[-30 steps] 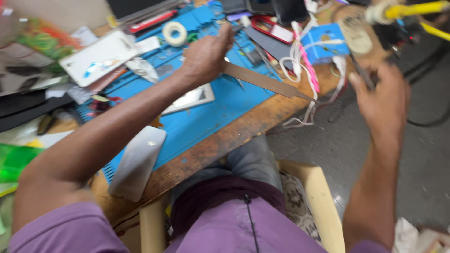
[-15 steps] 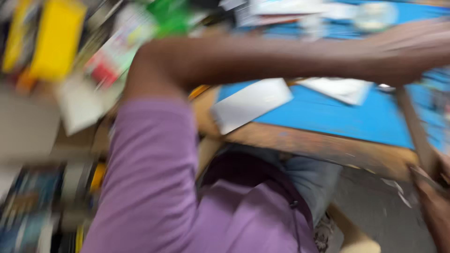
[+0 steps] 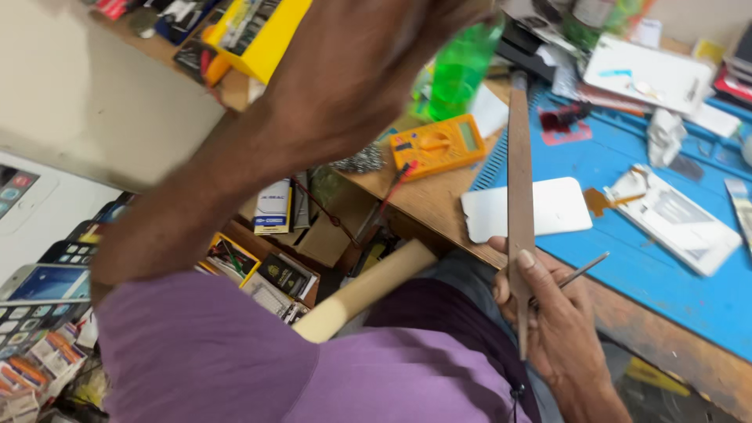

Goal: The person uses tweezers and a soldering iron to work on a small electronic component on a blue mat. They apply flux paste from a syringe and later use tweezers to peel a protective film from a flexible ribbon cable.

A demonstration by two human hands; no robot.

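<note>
My right hand (image 3: 552, 325) is low in the middle, over my lap at the workbench's front edge. It grips a long flat metal file (image 3: 518, 196) that stands upright, its tip reaching to the far side of the bench. A thin metal rod (image 3: 581, 273) is pinched in the same hand. My left arm (image 3: 313, 117) rises across the view from the purple sleeve to the top edge. Its hand is beyond the frame. Beside the file, a white phone back cover (image 3: 548, 210) lies on the blue work mat (image 3: 689, 298).
A yellow multimeter (image 3: 437, 145) and a green bottle (image 3: 458, 70) sit on the wooden bench (image 3: 427, 200) left of the mat. An opened white phone (image 3: 680, 221) lies on the mat. A yellow box (image 3: 262, 35) sits top left; several phones (image 3: 39, 294) are stacked at the left.
The view has swung left over the bench's left end. My left arm has lifted off the mat and up past the camera. My right hand now holds the file upright near my lap.
</note>
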